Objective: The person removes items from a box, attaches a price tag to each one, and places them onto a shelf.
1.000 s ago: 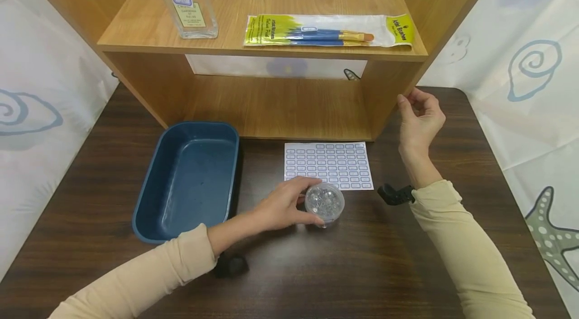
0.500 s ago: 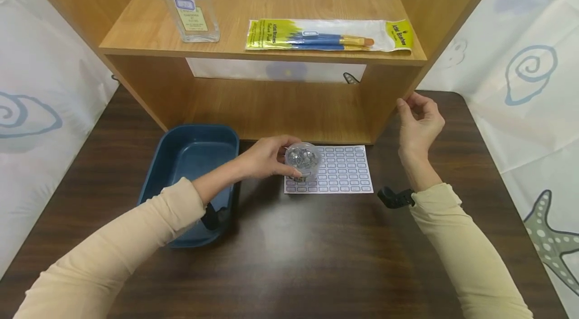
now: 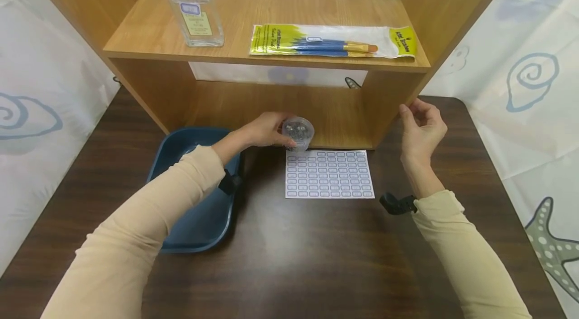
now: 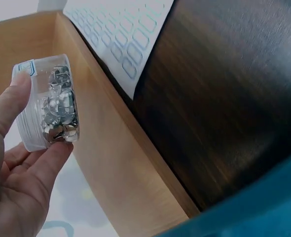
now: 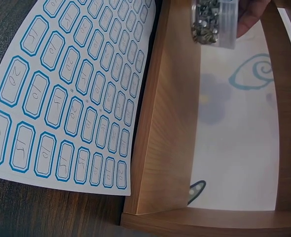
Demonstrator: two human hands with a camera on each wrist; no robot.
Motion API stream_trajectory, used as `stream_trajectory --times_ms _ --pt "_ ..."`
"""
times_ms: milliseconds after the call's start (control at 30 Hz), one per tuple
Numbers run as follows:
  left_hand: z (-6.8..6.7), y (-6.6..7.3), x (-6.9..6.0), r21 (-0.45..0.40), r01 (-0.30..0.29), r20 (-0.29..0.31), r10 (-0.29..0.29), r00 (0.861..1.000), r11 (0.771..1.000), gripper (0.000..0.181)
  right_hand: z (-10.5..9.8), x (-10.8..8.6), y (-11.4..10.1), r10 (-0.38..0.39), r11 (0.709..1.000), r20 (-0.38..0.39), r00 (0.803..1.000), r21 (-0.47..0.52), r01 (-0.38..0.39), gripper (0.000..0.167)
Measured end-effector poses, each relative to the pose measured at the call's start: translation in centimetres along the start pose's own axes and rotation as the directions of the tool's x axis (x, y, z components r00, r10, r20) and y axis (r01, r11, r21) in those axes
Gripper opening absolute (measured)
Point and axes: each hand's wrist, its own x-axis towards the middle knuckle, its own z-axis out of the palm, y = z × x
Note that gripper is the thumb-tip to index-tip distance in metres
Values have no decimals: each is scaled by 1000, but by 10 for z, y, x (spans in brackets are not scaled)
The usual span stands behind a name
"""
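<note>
My left hand [image 3: 264,129] grips a clear round tub [image 3: 299,133], thumb on one side and fingers on the other. Small silvery metal pieces fill part of the tub, and a small blue-framed label [image 4: 27,67] is stuck on it near my thumb in the left wrist view. The tub is raised at the front edge of the wooden shelf's [image 3: 339,118] lower level. At the shelf's right side panel, my right hand [image 3: 422,130] holds the edge, with the thumb on its front and the fingers curled, partly hidden, behind it.
A sheet of numbered labels [image 3: 329,176] lies on the dark table before the shelf. A blue tray [image 3: 199,228] stands to the left, under my left forearm. The upper shelf carries a perfume bottle [image 3: 199,22] and a packet of brushes [image 3: 332,42].
My left hand has lifted the tub from the table, carried it over the label sheet and forward to the shelf's lower level. The right hand has stayed at the side panel.
</note>
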Motion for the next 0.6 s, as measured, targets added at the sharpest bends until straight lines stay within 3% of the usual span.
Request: stream_trajectory --times_ms 200,433,600 --pt "-2 -10 14 -7 11 22 -11 1000 1000 71 -2 4 10 -2 1000 -8 1000 -13 2 12" --pt "-1 -21 24 -19 17 23 -16 1000 1000 69 0 -4 -12 12 999 4 1000 -36 -11 9" --pt "-2 -27 28 -14 46 20 -46 999 999 70 1 -5 -13 8 999 13 1000 -47 -8 10"
